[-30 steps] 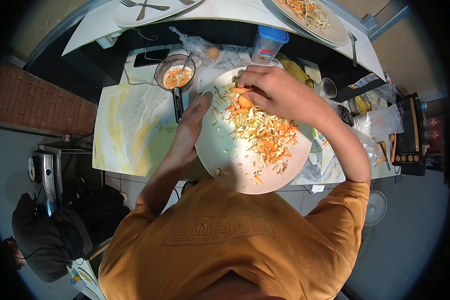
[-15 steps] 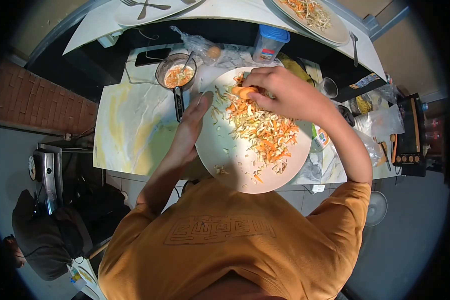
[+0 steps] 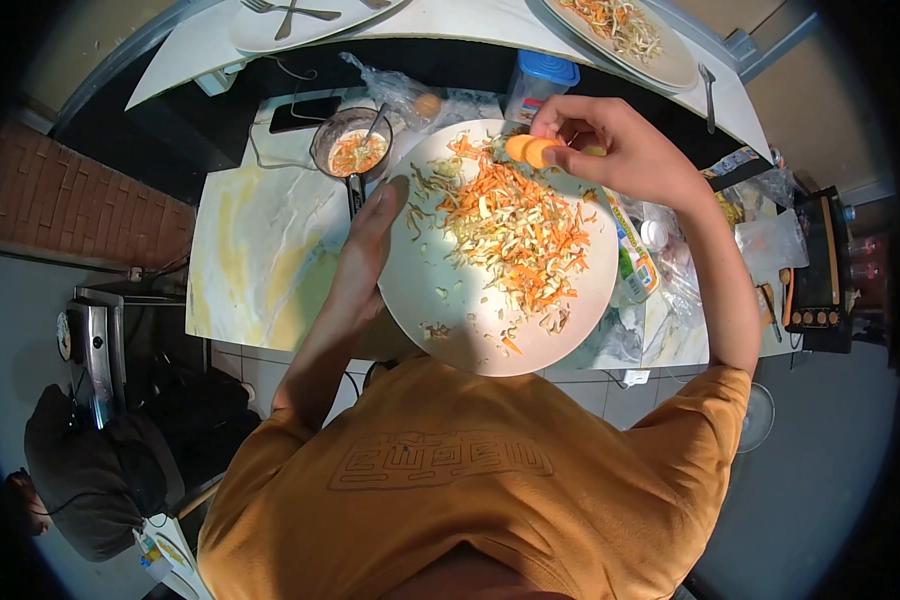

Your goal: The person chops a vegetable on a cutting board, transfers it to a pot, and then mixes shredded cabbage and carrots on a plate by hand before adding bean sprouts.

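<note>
My left hand grips the left rim of a large white plate, which is held up over the counter. Shredded carrot and pale chopped vegetable shreds are heaped across its middle, with loose bits near the rim. Above the plate's upper right edge, my right hand pinches round orange carrot slices between thumb and fingers. Left of the plate stands a small dark saucepan holding a spoon and a pale mixture with orange shreds. The plate and my left hand partly hide its handle.
A blue-lidded container, a plastic bag and a phone lie behind the plate. The raised shelf carries a plate of shreds and sprouts and a fork. A colourful packet lies at the right.
My right hand has lifted away from the shreds, moving up and right with the carrot slices. The plate and my left hand have shifted slightly left and up.
</note>
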Tool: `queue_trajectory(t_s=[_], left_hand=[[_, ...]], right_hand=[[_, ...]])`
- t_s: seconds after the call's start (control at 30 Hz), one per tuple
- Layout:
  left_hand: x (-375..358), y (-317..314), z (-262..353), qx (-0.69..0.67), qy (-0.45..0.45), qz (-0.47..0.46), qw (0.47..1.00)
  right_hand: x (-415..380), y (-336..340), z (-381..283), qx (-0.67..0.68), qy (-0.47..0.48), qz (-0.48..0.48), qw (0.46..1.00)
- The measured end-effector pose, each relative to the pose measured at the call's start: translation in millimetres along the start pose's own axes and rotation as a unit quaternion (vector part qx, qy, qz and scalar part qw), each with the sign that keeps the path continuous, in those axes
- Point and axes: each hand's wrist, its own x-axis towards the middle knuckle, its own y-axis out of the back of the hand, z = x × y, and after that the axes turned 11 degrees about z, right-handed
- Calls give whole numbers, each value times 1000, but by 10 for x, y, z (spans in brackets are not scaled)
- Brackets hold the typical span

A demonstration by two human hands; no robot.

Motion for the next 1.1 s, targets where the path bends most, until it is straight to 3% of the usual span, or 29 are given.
queue_trajectory(t_s=[0.27,0.43,0.57,0.67,0.77,0.83,0.87,1.1], left_hand=[[18,62,-10,-29,2,-18,999],[20,34,-6,-46,2,-36,998],[-33,-15,13,-49,-2,-36,998],[-21,13,-5,-32,-19,-38,999],[-13,86,-27,-38,-9,-43,998],[-25,91,-26,-28,-10,-21,999],[-32,82,-19,-29,-13,-21,999],[-52,29,-24,-40,-19,-34,998]], right_hand=[[-70,44,12,25,-1,14,1000],[-150,245,31,123,8,68,990],[-76,873,164,32,61,153,986],[163,1446,698,-145,65,265,951],[379,1533,945,-267,60,305,912],[436,1451,1068,-328,114,315,883],[424,1377,1016,-339,74,322,881],[410,1298,1134,-265,75,293,916]])
